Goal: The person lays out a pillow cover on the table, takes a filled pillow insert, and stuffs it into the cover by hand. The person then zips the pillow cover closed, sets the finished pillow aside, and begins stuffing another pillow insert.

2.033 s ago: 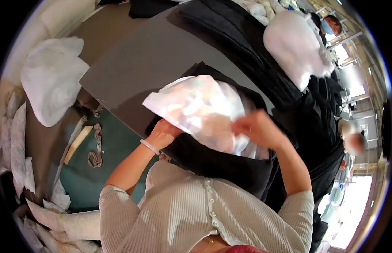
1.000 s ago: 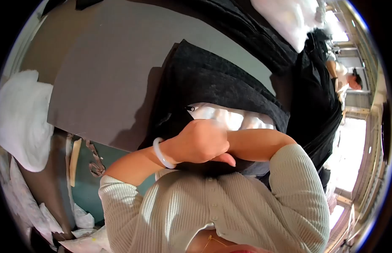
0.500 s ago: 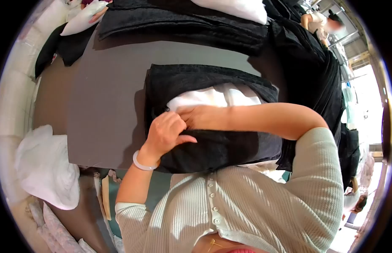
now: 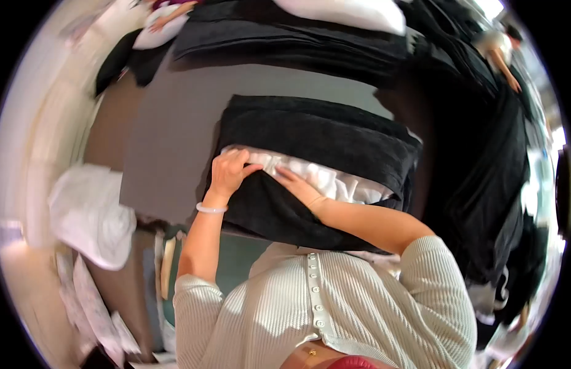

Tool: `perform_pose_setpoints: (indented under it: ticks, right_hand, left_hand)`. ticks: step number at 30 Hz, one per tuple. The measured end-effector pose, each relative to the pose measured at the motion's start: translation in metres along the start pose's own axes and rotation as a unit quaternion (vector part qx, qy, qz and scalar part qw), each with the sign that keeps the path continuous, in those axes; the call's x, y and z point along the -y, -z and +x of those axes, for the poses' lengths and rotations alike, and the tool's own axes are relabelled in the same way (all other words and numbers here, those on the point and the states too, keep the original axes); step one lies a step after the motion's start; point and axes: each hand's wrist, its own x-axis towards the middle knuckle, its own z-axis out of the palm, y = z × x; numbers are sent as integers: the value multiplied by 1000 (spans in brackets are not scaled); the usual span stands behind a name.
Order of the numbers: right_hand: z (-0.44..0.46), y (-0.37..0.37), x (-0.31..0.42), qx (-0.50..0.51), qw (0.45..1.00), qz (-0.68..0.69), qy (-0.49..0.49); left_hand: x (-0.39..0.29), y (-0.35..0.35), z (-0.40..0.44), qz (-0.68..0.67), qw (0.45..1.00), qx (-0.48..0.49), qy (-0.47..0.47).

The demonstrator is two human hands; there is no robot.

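A black velvety cushion cover (image 4: 316, 126) lies in front of me with a long slit across it. White filling, probably a pillow insert (image 4: 334, 178), shows through that slit. At the slit's left end, my left hand (image 4: 230, 173), with a pale bracelet on its wrist, is closed on the cover's edge, thumb towards the white. My right hand (image 4: 301, 189) rests at the slit's lower edge, fingers stretched out against the white insert. The wrist and forearm lie over the black fabric of the near side.
Beneath the cover is a grey table top (image 4: 168, 135). Stacked black covers (image 4: 285, 46) lie at the far side with a white pillow (image 4: 350, 13) on top. White stuffing (image 4: 91, 215) sits at the left, black cloth (image 4: 476, 166) hangs at the right. Other people stand beyond.
My right hand has drawn back from beside my left hand, towards the right and nearer me. The slit now shows as a longer, narrower white strip. My view has shifted slightly.
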Motion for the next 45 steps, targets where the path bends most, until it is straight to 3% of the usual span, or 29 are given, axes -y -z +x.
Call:
perform_pose_setpoints:
  ticks: [2, 5, 6, 8, 11, 12, 14, 15, 17, 21, 23, 24, 26, 27, 30, 31, 32, 34, 36, 38, 40, 42, 45]
  right_hand:
    - [5, 14, -8, -53, 992, 113, -8]
    - [0, 68, -9, -124, 978, 79, 147]
    - [-6, 100, -6, -101, 970, 192, 111]
    - [-9, 134, -2, -114, 958, 260, 40]
    - [16, 167, 3, -320, 942, 96, 19]
    - [31, 169, 1, -316, 944, 91, 20]
    - [62, 169, -3, -319, 946, -49, 26]
    - [74, 156, -11, -319, 946, -52, 24]
    - [95, 129, -26, -176, 981, -70, -37]
    - [112, 141, -34, -157, 982, -77, -71]
    - [125, 154, -31, -113, 985, -93, -92]
    - [131, 155, -25, -67, 987, -103, -107]
    - [134, 149, -11, -55, 988, -66, -130]
    - [131, 148, -3, -33, 989, -30, -142]
    - [119, 121, 14, -102, 964, 40, -244]
    - [113, 103, 20, -183, 948, 57, -256]
    - [111, 86, 26, -269, 932, 40, -241]
    - [99, 72, 32, -320, 921, 57, -215]
    - [95, 62, 34, -339, 916, 68, -202]
    - [94, 61, 32, -367, 908, 77, -188]
    - [94, 62, 31, -369, 909, 77, -179]
    - [93, 67, 32, -374, 905, 88, -183]
    - [92, 70, 35, -378, 903, 96, -179]
  left_hand:
    - [-4, 6, 0, -15, 996, -77, -39]
    - [-21, 43, -14, 28, 996, 84, 31]
    - [-30, 57, -16, 37, 995, 82, 41]
    - [-51, 83, -17, -37, 994, 100, 34]
    - [-58, 94, -22, -39, 992, 106, 63]
    - [-57, 96, -24, -21, 993, 86, 75]
    - [-51, 90, -27, -32, 993, 82, 80]
    - [-46, 79, -29, -66, 992, 66, 79]
    - [-39, 69, -22, -94, 992, 54, 70]
    - [-19, 37, -12, -114, 988, 50, 92]
    - [-14, 14, -2, 27, 994, 48, 94]
    - [-10, -1, 1, 38, 994, -7, 103]
    - [-2, -22, 3, 161, 983, 14, 89]
    - [0, -24, 0, 158, 974, 104, 125]
    - [9, -37, -14, 116, 979, 39, 165]
    - [7, -25, -16, 102, 979, 48, 167]
    - [6, -22, -19, 99, 979, 49, 168]
    - [0, -16, -27, 30, 983, -42, 175]
    - [-8, -7, -30, 11, 982, -41, 183]
    - [-11, 0, -29, -76, 957, -201, 196]
    - [-9, 17, -33, -138, 945, -208, 211]
    - [-3, 29, -43, -113, 925, -224, 285]
    - [8, 27, -57, -84, 914, -128, 377]
